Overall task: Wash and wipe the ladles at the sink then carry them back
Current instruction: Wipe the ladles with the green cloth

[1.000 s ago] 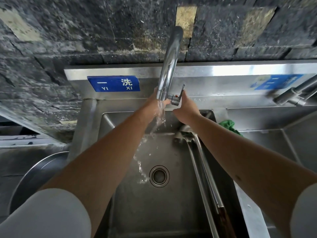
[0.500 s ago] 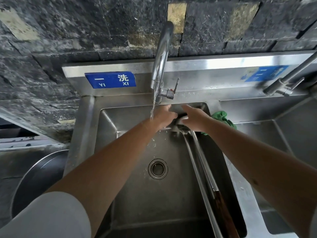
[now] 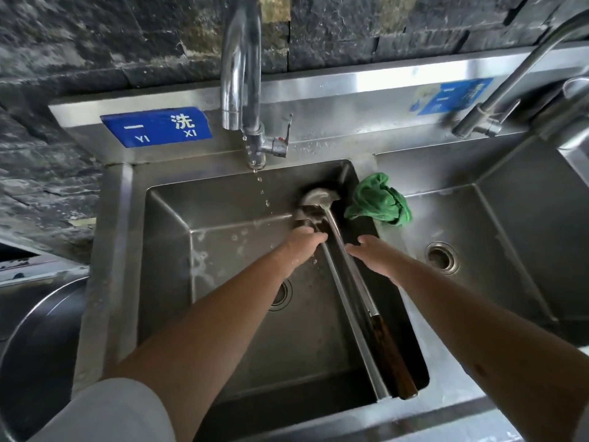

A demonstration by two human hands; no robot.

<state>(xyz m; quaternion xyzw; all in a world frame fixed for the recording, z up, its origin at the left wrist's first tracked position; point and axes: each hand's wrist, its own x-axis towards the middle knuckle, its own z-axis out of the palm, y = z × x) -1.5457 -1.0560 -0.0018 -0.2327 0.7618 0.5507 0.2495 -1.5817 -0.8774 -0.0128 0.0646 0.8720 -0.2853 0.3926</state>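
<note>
At the lower left of the frame a white short sleeve [image 3: 105, 413] covers the person's left upper arm, and both bare forearms reach up the frame into the left-hand basin of a stainless steel double sink [image 3: 121, 250]. Two long ladles lie side by side in this basin, leaning along its right wall: a steel ladle with a dark brown wooden grip [image 3: 360, 291] whose grip end rests on the basin's near right corner, and just left of it an all-steel ladle with a flat metal handle [image 3: 347, 320]. A round drain [image 3: 282, 295] shows partly under the left forearm. In the middle of the frame the left hand [image 3: 302, 247] lies over the all-steel ladle's handle just below the bowls, fingers bent toward it; whether they actually grip it cannot be told. The right hand [image 3: 373, 253] sits just right of the handles with fingers loosely spread, holding nothing. Both ladle bowls rest against the basin's far right corner. A crumpled green cloth [image 3: 379, 199] lies on the divider between the two basins. Above, a chrome gooseneck tap [image 3: 242, 74] lets a few drops fall. A blue sign with white characters [image 3: 156, 126] is fixed to the steel backsplash at upper left, below a dark stone wall [image 3: 95, 43].
</note>
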